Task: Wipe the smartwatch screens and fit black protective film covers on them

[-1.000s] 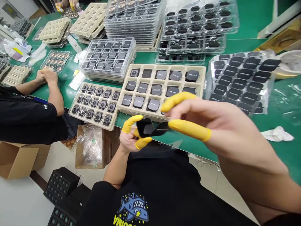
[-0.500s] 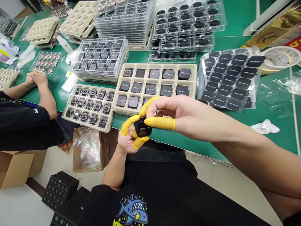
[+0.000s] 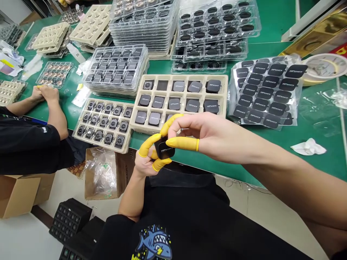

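Note:
A black square smartwatch point(image 3: 165, 151) with pale lettering on its face is held just off the table's front edge. My left hand point(image 3: 146, 160) is closed on it from the left, yellow finger cots on its thumb and fingers. From the right, my right hand point(image 3: 199, 133) pinches the watch's upper edge between thumb and finger, also in yellow cots. My right fingers cover part of the watch's face. Right behind my hands lies a beige tray point(image 3: 180, 76) of similar lettered black squares, some of its front row hidden by my right hand.
Another beige tray point(image 3: 127, 145) of watch bodies sits at left, beside a co-worker's clasped hands point(image 3: 47, 93). Clear tray stacks point(image 3: 115, 68) stand behind. To the right are sheets of printed black films point(image 3: 260, 92), a tape roll point(image 3: 324, 66) and a crumpled tissue point(image 3: 308, 147).
The view has shifted slightly. Both hands keep their hold on the watch, with almost no change of position.

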### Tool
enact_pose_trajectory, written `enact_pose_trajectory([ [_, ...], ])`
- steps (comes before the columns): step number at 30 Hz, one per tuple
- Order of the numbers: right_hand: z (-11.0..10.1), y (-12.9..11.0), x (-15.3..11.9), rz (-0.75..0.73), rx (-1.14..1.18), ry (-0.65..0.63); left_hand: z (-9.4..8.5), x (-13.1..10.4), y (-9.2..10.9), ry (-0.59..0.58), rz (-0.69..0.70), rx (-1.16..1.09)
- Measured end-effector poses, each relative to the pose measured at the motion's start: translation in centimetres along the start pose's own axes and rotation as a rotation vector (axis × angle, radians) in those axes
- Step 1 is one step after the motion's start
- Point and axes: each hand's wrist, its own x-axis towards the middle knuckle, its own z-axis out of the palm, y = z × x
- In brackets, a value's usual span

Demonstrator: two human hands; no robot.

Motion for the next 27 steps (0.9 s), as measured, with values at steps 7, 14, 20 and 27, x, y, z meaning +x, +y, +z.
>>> enact_pose_trajectory([
  [7,0.41,0.40,-0.16,-0.008,0.033,0.017,0.21,0.00,0.22,0.069,-0.058,-0.037],
  [14,0.29,0.02,0.11,-0.033,0.058,0.004,0.10,0.19,0.36,0.085,-0.108,-0.074],
  [20,0.00,-0.05,0.29,-0.011,0.087,-0.003,0.22,0.55,0.40,0.045,-0.108,-0.193],
  [27,-0.22,-0.49,0.51,-0.030,0.043,-0.007,-0.62,0.30,0.37,0.087,-0.202,-0.084],
])
